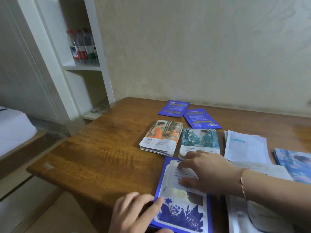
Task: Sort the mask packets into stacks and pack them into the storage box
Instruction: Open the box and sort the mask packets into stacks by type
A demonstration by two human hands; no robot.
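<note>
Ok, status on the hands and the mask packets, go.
Left hand holds the blue flower stack at its edge, thumb on top. Right hand flat on it. Orange stack, teal stack sorted. Nothing blocking.

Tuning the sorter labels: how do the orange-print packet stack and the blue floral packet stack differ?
The orange-print stack lies untouched mid-table; the blue floral stack sits at the near edge with both hands on it, left hand gripping its edge, right hand pressing flat on top. Orange-print shows a painted figure in orange; blue floral shows dark blue flowers inside a blue border. Both are face-up stacks on the wooden table.
</note>
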